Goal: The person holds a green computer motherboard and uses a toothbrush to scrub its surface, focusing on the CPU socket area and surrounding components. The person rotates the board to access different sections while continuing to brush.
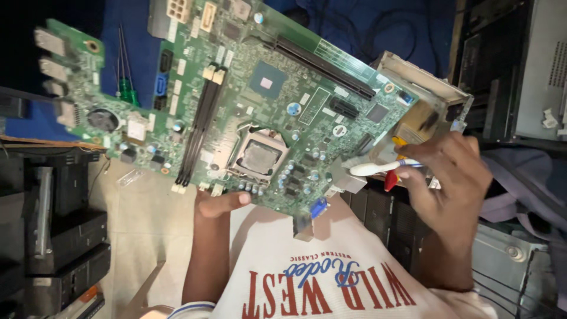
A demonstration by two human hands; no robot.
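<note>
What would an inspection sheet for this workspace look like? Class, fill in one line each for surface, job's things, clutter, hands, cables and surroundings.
Surface: blue mat on a bench behind the board.
Job's things: green motherboard held up and tilted, processor socket facing the camera; white-handled brush.
Clutter: green-handled screwdrivers on the mat; metal bracket behind the board's right end.
Hands: left hand supports the board's lower edge; right hand grips the brush at the board's right edge.
Cables: dark cables on the blue mat.
Surroundings: stacked black computer cases at the left; grey case at the right.
</note>
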